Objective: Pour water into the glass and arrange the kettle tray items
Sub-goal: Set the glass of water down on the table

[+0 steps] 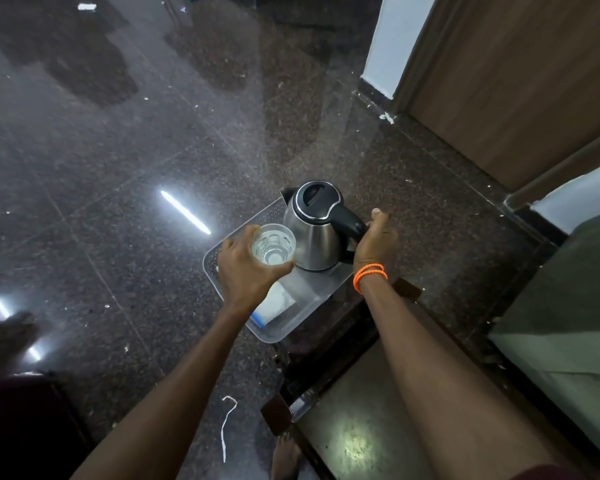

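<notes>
The left hand holds a clear glass, with its fingers curled round the side of it. The glass is upright and looks like it has some water at the bottom. It is just at 9 o'clock from the kettle, very close to it. The right hand is at 3 o'clock from the kettle, and its fingers wrap round the black handle. The thumb points up. The kettle is shiny metal with a black lid, and it stands upright on the far part of a see-through tray. Its spout points to 10 o'clock. A white packet with a blue edge lies in the tray at 6 o'clock from the glass. Two orange bands go round the right wrist. The tray sits on a dark counter, above a dark speckled floor.
</notes>
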